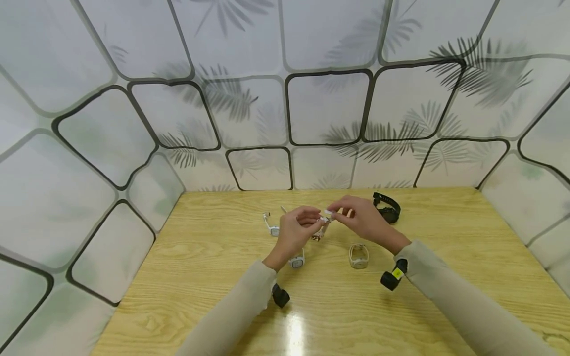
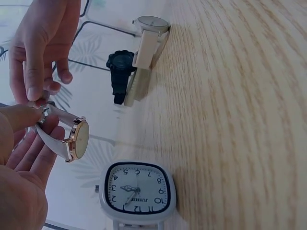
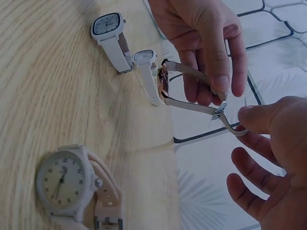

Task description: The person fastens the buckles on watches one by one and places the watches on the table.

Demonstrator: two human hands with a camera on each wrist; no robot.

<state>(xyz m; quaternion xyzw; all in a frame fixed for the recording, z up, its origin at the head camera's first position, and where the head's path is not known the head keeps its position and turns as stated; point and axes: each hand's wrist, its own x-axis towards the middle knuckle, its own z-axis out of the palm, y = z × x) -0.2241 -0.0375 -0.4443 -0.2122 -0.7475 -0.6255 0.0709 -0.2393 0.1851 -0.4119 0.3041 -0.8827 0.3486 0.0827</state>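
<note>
Between the two hands hangs a wristwatch (image 1: 317, 238) with a rose-gold case and a pale strap, its dial low and facing outward in the left wrist view. My left hand (image 1: 294, 230) pinches the strap by its metal buckle (image 3: 220, 108), between thumb and fingers. From the other side, my right hand (image 1: 362, 217) pinches the strap's free end with thumb and forefinger; its other fingers are loosely bent. In the right wrist view the strap (image 3: 189, 105) forms a loop, its end passing through the buckle.
A square white watch (image 1: 297, 262) lies below the left hand, a smaller white one (image 1: 273, 231) beyond it. The round cream watch (image 1: 358, 257) is nearer me, below the right hand. A black watch (image 1: 390, 213) sits behind that hand. Patterned fabric (image 1: 329, 109) rises behind the wooden table (image 1: 200, 277).
</note>
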